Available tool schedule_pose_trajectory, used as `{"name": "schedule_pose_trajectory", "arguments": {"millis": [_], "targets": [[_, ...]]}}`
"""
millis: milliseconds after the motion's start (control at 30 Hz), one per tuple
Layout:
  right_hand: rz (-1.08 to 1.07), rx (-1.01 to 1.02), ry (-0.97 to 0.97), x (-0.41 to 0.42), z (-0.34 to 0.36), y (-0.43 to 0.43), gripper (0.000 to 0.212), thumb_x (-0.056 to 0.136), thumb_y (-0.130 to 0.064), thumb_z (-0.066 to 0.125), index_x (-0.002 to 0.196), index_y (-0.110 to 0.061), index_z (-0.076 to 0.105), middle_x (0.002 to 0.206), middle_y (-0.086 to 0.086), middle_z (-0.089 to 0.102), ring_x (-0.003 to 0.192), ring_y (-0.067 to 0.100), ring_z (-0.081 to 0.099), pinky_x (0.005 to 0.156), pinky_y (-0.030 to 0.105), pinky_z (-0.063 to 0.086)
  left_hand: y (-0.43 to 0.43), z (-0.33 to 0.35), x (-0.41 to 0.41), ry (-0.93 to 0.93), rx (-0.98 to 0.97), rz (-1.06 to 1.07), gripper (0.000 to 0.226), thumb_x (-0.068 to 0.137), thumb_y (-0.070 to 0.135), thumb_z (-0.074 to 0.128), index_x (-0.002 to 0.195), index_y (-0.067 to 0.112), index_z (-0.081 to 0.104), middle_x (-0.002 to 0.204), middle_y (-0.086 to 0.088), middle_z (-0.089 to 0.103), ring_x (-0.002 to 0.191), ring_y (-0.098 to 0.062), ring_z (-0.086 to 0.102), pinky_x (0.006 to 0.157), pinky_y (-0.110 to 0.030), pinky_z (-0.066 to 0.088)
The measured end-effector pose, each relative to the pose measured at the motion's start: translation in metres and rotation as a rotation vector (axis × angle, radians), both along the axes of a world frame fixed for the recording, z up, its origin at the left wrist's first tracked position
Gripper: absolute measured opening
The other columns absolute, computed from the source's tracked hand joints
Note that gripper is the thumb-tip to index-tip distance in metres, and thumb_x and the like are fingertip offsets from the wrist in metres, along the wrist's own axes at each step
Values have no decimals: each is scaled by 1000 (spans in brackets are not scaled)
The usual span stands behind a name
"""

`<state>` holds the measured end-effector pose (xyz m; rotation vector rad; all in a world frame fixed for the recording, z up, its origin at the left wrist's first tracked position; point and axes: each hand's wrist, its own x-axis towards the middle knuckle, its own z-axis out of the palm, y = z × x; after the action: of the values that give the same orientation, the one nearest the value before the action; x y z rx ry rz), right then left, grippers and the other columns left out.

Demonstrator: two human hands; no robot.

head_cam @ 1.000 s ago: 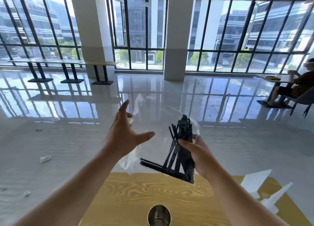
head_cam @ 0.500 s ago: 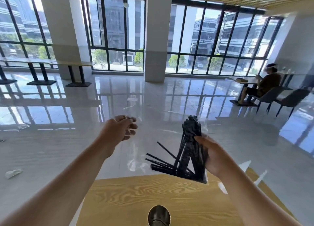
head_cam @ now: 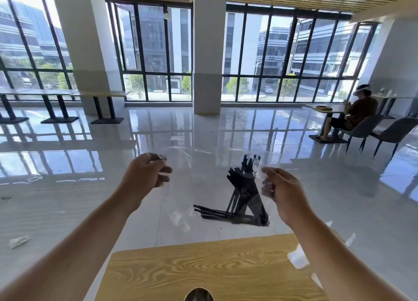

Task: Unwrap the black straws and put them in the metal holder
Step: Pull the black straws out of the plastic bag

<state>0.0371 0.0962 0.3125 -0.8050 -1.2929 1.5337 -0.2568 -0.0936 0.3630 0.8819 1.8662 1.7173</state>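
A bunch of black straws (head_cam: 245, 195) hangs inside a clear plastic bag (head_cam: 181, 210) held in the air beyond the table's far edge. Some straws stand upright, others lie flat at the bag's bottom. My left hand (head_cam: 146, 178) pinches the bag's top left edge. Pinching the top right edge is my right hand (head_cam: 282, 192), just right of the straws. The bag is stretched between both hands. Only the rim of the metal holder (head_cam: 199, 295) shows at the bottom edge of the frame, on the wooden table (head_cam: 203, 271).
White wrapper scraps (head_cam: 298, 257) lie at the table's right edge, and paper bits (head_cam: 18, 241) on the glossy floor at left. A person sits at a table (head_cam: 359, 110) far right with grey chairs. Pillars and long tables stand by the windows.
My right hand let go of the straw bundle and now pinches the bag's upper right edge. My left hand closed on the bag's left edge. The view turned to the right.
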Motion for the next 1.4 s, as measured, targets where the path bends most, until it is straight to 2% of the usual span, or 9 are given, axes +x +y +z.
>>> {"name": "schedule_pose_trajectory", "arguments": {"millis": [400, 567, 667, 767, 833, 933, 1033, 1233, 1400], "targets": [[-288, 455, -276, 6, 24, 18, 19, 104, -28, 63, 95, -27, 79, 75, -2, 79, 46, 21, 68, 45, 36, 56, 18, -8, 1, 153, 132, 108, 20, 105, 17, 57, 93, 19, 72, 60, 1, 67, 49, -11, 62, 49, -21, 50], [-170, 290, -115, 6, 34, 20, 21, 110, -24, 56, 99, -20, 74, 89, 5, 81, 46, 20, 63, 41, 28, 46, 18, -8, 3, 153, 125, 229, 8, 97, 29, 71, 94, 23, 66, 65, -2, 63, 48, -12, 59, 58, -30, 50], [-110, 150, -58, 5, 37, 20, 23, 112, -25, 52, 102, -15, 70, 93, 11, 81, 46, 17, 60, 40, 27, 42, 10, -7, 5, 434, 13, 424, 45, 79, 48, 84, 101, 26, 52, 72, 1, 59, 63, -15, 59, 56, -31, 43], [-87, 104, -48, 3, 38, 22, 22, 111, -25, 52, 103, -14, 70, 94, 12, 82, 46, 17, 59, 39, 27, 41, 3, -2, 10, 665, 26, 360, 37, 73, 61, 78, 86, 34, 56, 62, 4, 61, 55, -11, 58, 50, -28, 44], [-78, 69, -3, 3, 40, 22, 22, 110, -26, 53, 101, -16, 71, 89, 12, 81, 45, 17, 58, 38, 25, 41, 6, 6, 14, 510, 38, 229, 39, 71, 74, 71, 86, 39, 64, 69, 8, 71, 59, -8, 67, 57, -37, 59], [-66, 63, 9, -1, 43, 19, 25, 108, -27, 55, 93, -24, 75, 85, 9, 81, 45, 18, 59, 38, 23, 40, 11, 13, 15, 206, -2, 25, 79, 56, 94, 68, 113, 39, 58, 107, 8, 73, 92, -12, 74, 82, -46, 64], [-68, 37, 35, -5, 46, 19, 27, 107, -28, 57, 88, -30, 77, 90, 10, 82, 45, 18, 59, 39, 22, 40, 12, 6, 11, 91, -96, -30, 109, 44, 85, 84, 132, 33, 46, 116, 1, 67, 99, -18, 73, 85, -42, 63], [-29, -30, 69, -2, 46, 22, 16, 107, -28, 57, 105, -20, 70, 103, 16, 83, 47, 18, 56, 52, 26, 37, 13, -5, 6, 199, -156, -121, 34, 67, 54, 92, 92, 35, 78, 88, 1, 78, 82, -13, 71, 71, -29, 54], [-24, -85, 101, 1, 44, 22, 15, 107, -28, 59, 105, -19, 70, 112, 22, 80, 49, 17, 55, 45, 23, 41, 16, 2, 10, 268, -64, 104, 66, 66, 60, 91, 117, 38, 56, 107, 11, 65, 94, -11, 67, 72, -34, 55]]}}
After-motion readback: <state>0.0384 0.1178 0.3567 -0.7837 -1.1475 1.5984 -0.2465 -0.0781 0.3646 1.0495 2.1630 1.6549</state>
